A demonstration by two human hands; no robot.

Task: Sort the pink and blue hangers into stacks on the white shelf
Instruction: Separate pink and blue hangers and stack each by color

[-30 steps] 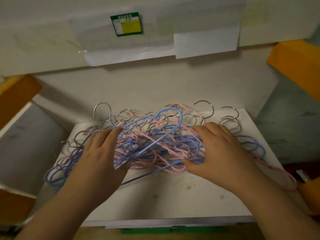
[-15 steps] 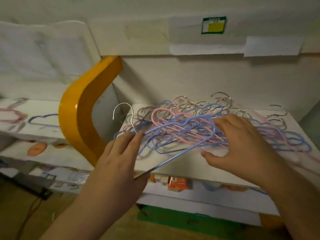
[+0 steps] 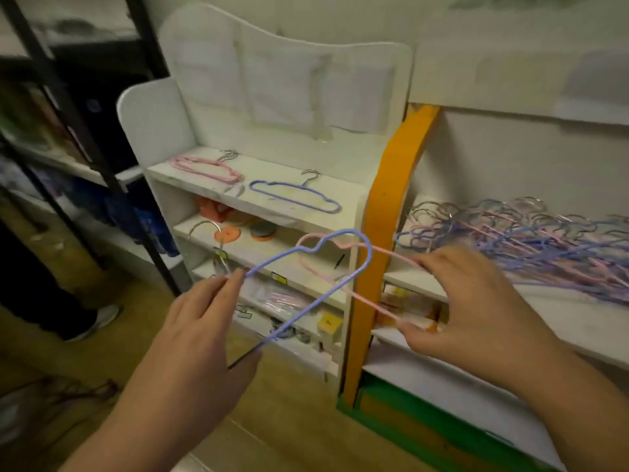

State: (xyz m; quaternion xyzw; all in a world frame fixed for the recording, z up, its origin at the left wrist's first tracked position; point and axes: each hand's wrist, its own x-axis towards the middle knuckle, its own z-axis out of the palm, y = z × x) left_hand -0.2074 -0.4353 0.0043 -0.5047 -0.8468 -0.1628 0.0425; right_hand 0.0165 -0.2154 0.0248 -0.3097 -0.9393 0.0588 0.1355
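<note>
My left hand grips a blue hanger in the air in front of the white shelf; its metal hook curls above my fingers. My right hand pinches a pink hanger that crosses through the blue one. On the shelf's top board lie a small pink stack at the left and a single blue hanger to its right. A tangled pile of pink and blue hangers lies on the board at the right, behind my right hand.
An orange curved panel separates the white shelf from the right-hand board. Lower shelves hold orange discs and small packets. A black metal rack stands at the left, with a person's dark trouser leg and shoe on the wooden floor.
Both hands lifted one hanger each out of the tangled pile and carried them left. The view swung left, bringing the white shelf with its two stacks into sight.
</note>
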